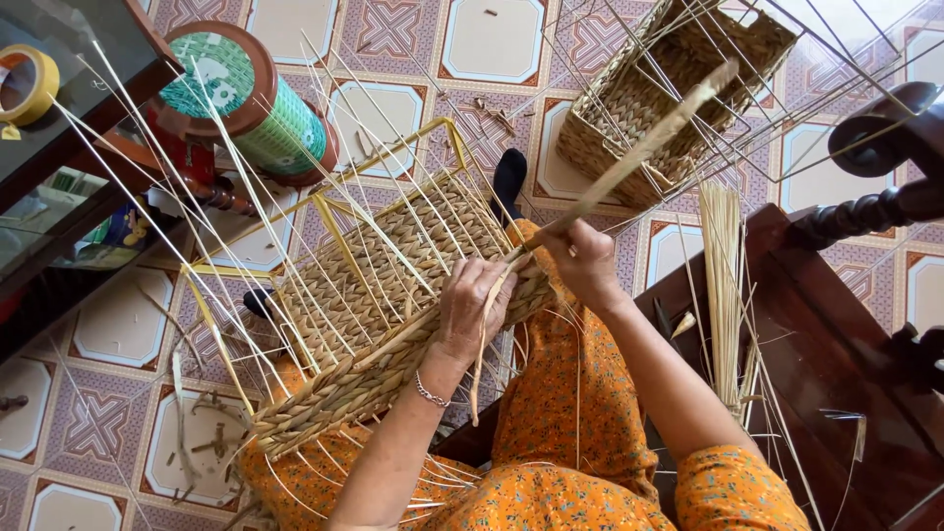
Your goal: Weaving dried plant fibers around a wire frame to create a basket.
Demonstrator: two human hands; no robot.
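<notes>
A half-woven straw basket [393,295] on a yellow wire frame [324,226] lies tilted across my lap, with thin pale spokes sticking out of it. My left hand [474,305] presses on the woven wall near the rim, fingers closed over a flat straw strand [639,147]. My right hand [582,261] pinches the same strand just to the right of the rim. The strand runs up and to the right, away from the basket.
A second woven basket [669,88] with wire spokes stands on the tiled floor at top right. A bundle of straw [726,285] lies on the dark wooden seat [826,344] at right. A green spool [246,98] and a tape roll [28,84] sit at left.
</notes>
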